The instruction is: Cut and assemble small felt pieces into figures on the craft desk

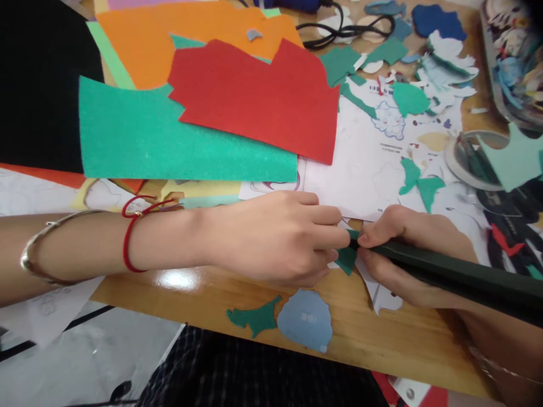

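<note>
My left hand [280, 237] is closed, its curled fingers at the edge of a small dark green felt piece [348, 259]. Much of that piece is hidden behind the fingers. My right hand [418, 249] is closed around a long dark tool [449, 271] that narrows towards the left. Its tip meets the green piece between both hands; I cannot make out its exact kind. Nearer the table's front edge lie a jagged green felt scrap [257, 317] and a light blue paper cutout [305, 320].
A red felt sheet [263, 96] overlaps a green one [169, 141], with orange [148, 51] and black [38, 85] sheets behind. Printed paper [360, 175] and several scraps spread right. A tape roll [456, 161], a filled tray [492, 73] and a black cable [339, 31] lie around.
</note>
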A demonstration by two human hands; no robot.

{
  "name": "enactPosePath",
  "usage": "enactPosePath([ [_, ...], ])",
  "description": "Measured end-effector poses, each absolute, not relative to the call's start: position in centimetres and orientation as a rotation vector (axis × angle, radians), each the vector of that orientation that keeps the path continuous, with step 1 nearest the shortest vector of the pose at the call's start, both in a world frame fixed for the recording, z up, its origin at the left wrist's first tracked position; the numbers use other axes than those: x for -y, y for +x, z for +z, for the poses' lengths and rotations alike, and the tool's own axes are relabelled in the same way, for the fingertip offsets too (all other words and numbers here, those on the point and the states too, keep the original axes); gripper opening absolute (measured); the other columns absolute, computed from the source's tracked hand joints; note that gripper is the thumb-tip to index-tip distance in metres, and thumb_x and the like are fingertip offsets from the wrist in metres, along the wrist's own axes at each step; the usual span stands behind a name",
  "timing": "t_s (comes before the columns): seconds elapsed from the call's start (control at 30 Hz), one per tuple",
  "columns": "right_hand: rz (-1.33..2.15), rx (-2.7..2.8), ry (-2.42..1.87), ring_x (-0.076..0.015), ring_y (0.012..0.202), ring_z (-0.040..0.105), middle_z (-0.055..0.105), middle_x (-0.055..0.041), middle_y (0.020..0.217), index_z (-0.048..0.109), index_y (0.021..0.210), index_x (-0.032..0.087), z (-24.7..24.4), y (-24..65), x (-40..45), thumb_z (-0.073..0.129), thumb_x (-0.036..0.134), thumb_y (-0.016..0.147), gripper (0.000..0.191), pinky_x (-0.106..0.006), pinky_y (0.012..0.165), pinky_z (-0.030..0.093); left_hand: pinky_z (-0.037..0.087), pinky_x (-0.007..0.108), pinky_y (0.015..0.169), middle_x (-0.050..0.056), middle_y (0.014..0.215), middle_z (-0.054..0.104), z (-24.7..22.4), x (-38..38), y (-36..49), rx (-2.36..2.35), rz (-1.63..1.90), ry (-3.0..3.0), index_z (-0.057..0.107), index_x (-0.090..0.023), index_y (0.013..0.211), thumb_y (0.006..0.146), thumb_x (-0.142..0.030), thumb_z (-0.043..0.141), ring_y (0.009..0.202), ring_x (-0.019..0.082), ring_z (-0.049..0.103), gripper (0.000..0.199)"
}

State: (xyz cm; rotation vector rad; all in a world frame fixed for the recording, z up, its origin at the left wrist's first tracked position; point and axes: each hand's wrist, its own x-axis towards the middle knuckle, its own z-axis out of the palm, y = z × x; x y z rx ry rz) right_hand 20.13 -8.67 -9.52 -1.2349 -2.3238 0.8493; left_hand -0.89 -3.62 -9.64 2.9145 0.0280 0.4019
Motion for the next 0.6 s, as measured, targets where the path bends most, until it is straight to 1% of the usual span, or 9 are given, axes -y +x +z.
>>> enactPosePath([
  [0.37,0.698,2.372,-1.241,-0.0059,0.037,0.042,0.050,0.0087,0.048,0.041,0.074,0.024,-9.5,20.2,8.6,0.050,0.013,0.068,0.016,-0.020,0.035,0.028,0.038,0.034,0.061,0.002,0.077,0.058,-9.7,3.6,-1.0,-0.012,0.411,2.884,0.062,-0.017,0.067,0.088,-0.016,0.036,0.076,0.019,0.050,0.033],
  [0.47,0.690,2.213,-1.303,-0.0054,0.036,0.041,0.049,0.0080,0.048,0.044,0.073,0.023,-9.1,20.8,8.6,0.054,0.012,0.067,0.016,-0.019,0.036,0.030,0.038,0.034,0.060,0.002,0.076,0.057,-9.8,3.6,-1.0,-0.046,0.427,2.870,0.061,-0.015,0.069,0.089,-0.016,0.035,0.073,0.017,0.048,0.033],
  [0.53,0.666,2.068,-1.316,-0.0065,0.038,0.042,0.051,0.0061,0.051,0.046,0.074,0.022,-8.8,21.1,8.8,0.055,0.010,0.068,0.016,-0.020,0.037,0.031,0.037,0.034,0.060,0.002,0.074,0.056,-9.8,3.8,-0.9,-0.067,0.437,2.863,0.060,-0.015,0.070,0.088,-0.017,0.035,0.072,0.017,0.047,0.031],
  [0.6,0.663,1.976,-1.318,-0.0082,0.039,0.043,0.049,0.0057,0.051,0.046,0.077,0.023,-8.5,21.1,9.0,0.053,0.012,0.069,0.015,-0.021,0.036,0.031,0.037,0.035,0.061,0.003,0.072,0.055,-9.8,4.0,-0.9,-0.089,0.432,2.835,0.060,-0.014,0.076,0.088,-0.018,0.035,0.073,0.018,0.047,0.028],
])
